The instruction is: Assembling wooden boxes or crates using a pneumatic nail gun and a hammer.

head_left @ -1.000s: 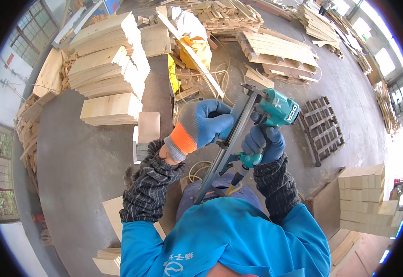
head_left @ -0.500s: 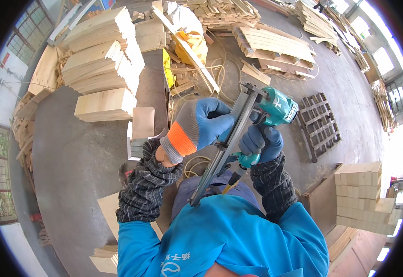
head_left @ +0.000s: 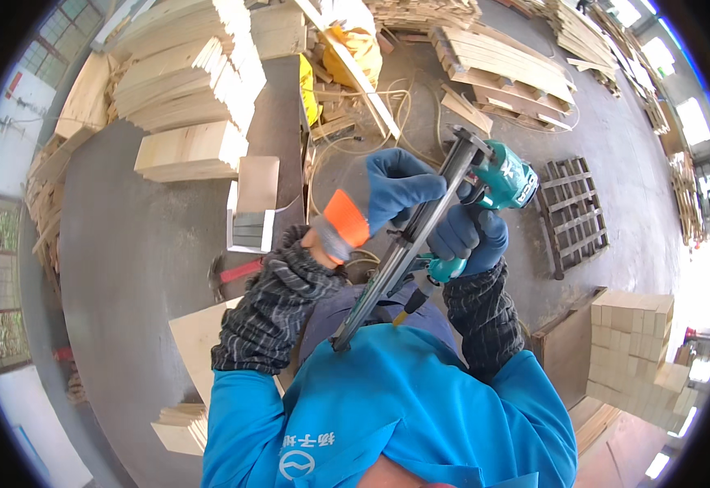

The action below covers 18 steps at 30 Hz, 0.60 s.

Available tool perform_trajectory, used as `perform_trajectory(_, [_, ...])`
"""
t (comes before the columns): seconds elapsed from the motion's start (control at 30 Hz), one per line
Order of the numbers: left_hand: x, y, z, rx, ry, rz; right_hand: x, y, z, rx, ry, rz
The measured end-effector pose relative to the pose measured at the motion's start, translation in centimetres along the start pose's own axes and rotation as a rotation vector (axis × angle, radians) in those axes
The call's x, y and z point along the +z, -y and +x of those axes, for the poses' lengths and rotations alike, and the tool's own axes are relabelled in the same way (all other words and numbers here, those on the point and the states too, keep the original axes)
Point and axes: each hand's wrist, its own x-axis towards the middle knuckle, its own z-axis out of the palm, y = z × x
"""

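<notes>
A teal pneumatic nail gun point(head_left: 508, 175) with a long dark metal magazine point(head_left: 399, 256) is held up in front of my chest, slanting from upper right to lower left. My right hand point(head_left: 467, 237), in a blue-grey glove, is wrapped round its handle. My left hand point(head_left: 404, 189), in a blue glove with an orange band, is bent at the wrist with its fingertips pinched together at the magazine's upper part. What those fingers hold, if anything, is hidden. A yellow-tipped air hose fitting point(head_left: 410, 305) hangs below the handle.
An open white carton point(head_left: 249, 228) with grey strips inside stands on the bench at left, near a red-handled hammer point(head_left: 241, 271). Stacked boards point(head_left: 188, 89) rise beyond it. A dark pallet point(head_left: 574, 215) and a hose point(head_left: 408, 98) lie on the floor. Wood blocks point(head_left: 631, 342) are piled at right.
My left hand has shifted along the magazine, its fingers now bent down over it; a grey strip seen beside it before no longer shows. My right hand keeps its grip on the nail gun.
</notes>
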Motion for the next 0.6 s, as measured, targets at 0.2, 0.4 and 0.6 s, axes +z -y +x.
perform_trajectory(0.2, [2.3,5.8,2.0,0.113,-0.095,-0.278,-3.0,-0.9,-1.2,0.008,0.003,0.315])
perform_trajectory(0.4, [-0.3,11.0,-5.2,0.010,-0.212,-0.502,-6.2,0.1,-3.1,-0.002,-0.169,0.276])
perform_trajectory(0.6, [3.4,15.3,-14.3,0.209,-0.307,-0.334,-8.1,1.2,-3.7,-0.044,-0.177,0.304])
